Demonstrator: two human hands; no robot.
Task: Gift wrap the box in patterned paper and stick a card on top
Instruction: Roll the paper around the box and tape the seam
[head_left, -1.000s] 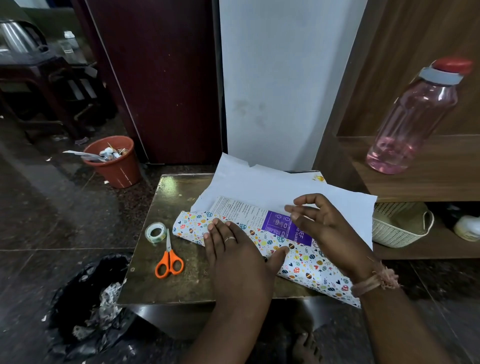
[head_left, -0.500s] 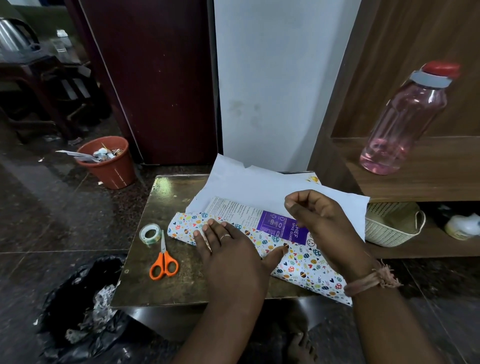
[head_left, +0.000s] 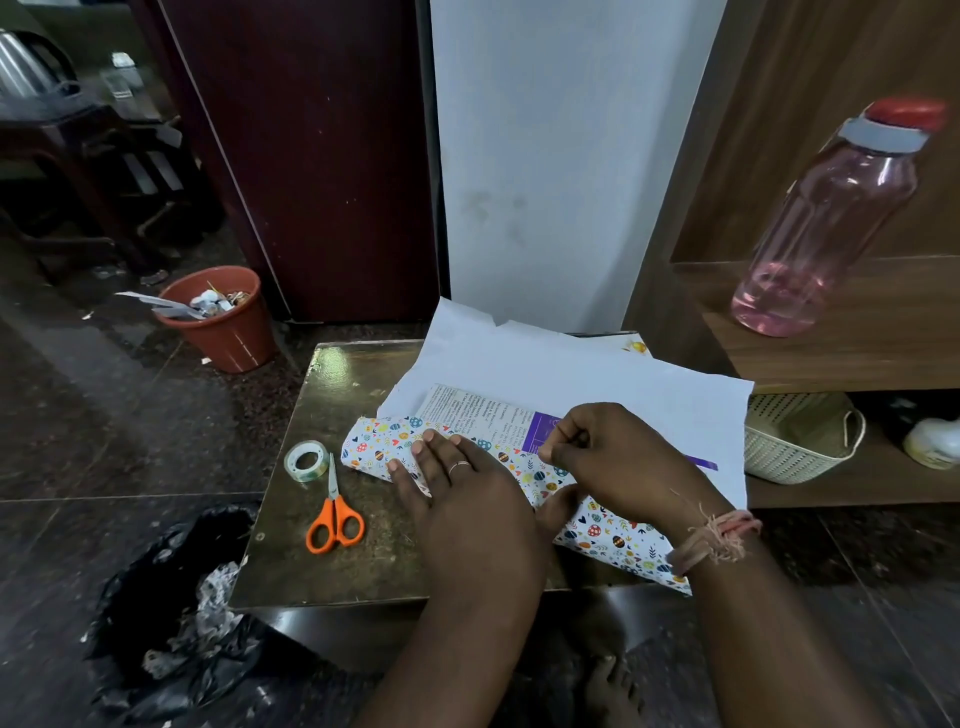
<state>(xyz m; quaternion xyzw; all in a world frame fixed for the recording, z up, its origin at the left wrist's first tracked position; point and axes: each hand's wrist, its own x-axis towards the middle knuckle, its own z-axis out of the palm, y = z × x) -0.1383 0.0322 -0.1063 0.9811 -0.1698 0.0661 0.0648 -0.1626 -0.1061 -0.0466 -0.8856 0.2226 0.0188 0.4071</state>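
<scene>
A long box (head_left: 470, 410) with printed text and a purple panel lies on a small brown table (head_left: 332, 561). Patterned paper (head_left: 382, 439), white underneath, is folded up over the box's near side; its white back (head_left: 571, 374) spreads out behind. My left hand (head_left: 462, 493) presses flat on the folded patterned flap, fingers straight. My right hand (head_left: 613, 457) sits over the box's purple part with its fingers curled, pinching at the flap's edge. No card is visible.
A roll of clear tape (head_left: 306, 460) and orange scissors (head_left: 335, 514) lie left of the box. On the right, a wooden shelf (head_left: 857, 358) holds a pink bottle (head_left: 826, 228), with a white basket (head_left: 800, 441) below. An orange bin (head_left: 221, 317) and a black bag (head_left: 171, 613) stand on the floor.
My right hand has closed from loosely open fingers into a pinch at the paper's edge on the box. My left hand stays pressed on the flap.
</scene>
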